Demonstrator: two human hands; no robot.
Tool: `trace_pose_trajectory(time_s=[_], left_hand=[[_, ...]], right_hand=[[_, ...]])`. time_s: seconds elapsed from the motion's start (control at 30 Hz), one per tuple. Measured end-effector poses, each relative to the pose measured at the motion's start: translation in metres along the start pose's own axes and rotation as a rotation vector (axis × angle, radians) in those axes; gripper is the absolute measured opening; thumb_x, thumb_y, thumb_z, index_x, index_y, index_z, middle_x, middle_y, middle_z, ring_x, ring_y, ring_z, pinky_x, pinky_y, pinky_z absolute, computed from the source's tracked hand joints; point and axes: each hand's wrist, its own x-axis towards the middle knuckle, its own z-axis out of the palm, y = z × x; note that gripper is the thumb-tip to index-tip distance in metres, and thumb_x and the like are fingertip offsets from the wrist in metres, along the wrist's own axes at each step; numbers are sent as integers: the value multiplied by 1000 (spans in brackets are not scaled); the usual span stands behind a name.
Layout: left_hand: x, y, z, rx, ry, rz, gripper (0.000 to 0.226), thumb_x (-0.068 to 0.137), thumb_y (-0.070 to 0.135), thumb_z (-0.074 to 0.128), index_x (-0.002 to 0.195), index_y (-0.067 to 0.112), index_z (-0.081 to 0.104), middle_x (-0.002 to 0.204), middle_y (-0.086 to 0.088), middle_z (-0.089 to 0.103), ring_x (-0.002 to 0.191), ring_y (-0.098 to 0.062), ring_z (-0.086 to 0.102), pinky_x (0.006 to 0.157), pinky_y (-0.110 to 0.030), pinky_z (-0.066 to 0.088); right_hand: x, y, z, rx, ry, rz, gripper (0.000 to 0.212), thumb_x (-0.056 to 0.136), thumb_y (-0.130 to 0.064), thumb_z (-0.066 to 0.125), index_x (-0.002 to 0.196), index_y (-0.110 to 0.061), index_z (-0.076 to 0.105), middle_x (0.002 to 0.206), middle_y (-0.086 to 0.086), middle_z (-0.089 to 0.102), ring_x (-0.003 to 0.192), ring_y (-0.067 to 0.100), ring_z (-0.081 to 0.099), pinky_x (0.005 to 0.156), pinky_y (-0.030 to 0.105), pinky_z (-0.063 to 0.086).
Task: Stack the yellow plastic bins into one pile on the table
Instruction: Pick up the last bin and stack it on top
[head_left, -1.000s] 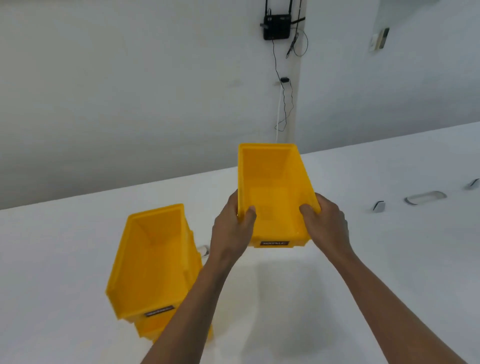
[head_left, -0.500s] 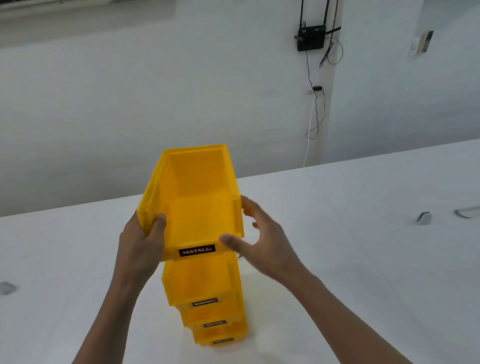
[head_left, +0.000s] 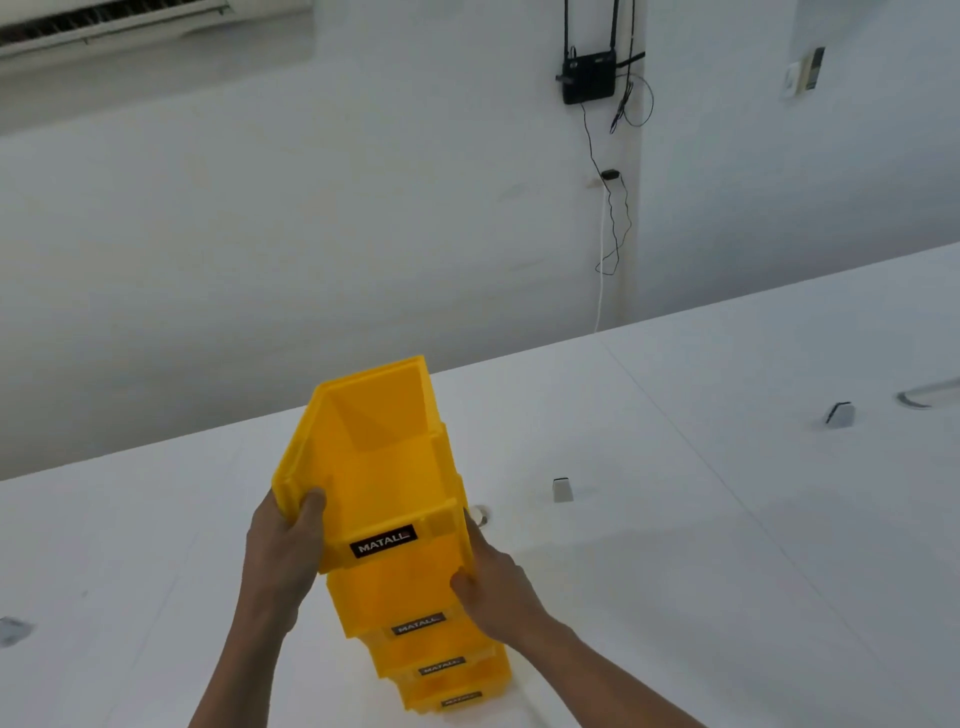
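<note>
A pile of yellow plastic bins stands on the white table, near its front. The top yellow bin sits on the pile, its black label facing me. My left hand grips this bin's left rim, thumb inside and fingers outside. My right hand holds the right side of the pile just under the top bin, thumb curled on the front of the second bin. The pile's lower bins show only their front lips and labels.
Small metal fittings are set in the table to the right, another at the far left. A handle-like loop lies at the right edge. A white wall with a black router and cables stands behind.
The bin I carried from the right has come down onto the pile. My right hand left its rim and now holds the pile's right side lower down.
</note>
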Motion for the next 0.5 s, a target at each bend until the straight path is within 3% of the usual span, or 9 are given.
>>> trace_pose_trajectory(time_s=[0.17, 0.5], left_hand=[[8, 3, -5, -5, -31, -10, 48, 92, 43, 47, 136, 28, 37, 121, 3, 50, 101, -27, 53, 76, -51, 47], [4, 3, -5, 46, -19, -3, 50, 91, 43, 49, 136, 26, 38, 122, -1, 52, 101, -29, 55, 78, -52, 49]], right_hand=[[5, 3, 3, -53, 11, 35, 63, 97, -33, 37, 152, -40, 6, 102, 5, 67, 74, 21, 61, 73, 36, 53], [7, 6, 5, -61, 2, 47, 63, 98, -36, 38, 152, -39, 6, 90, 0, 64, 73, 20, 62, 74, 38, 56]])
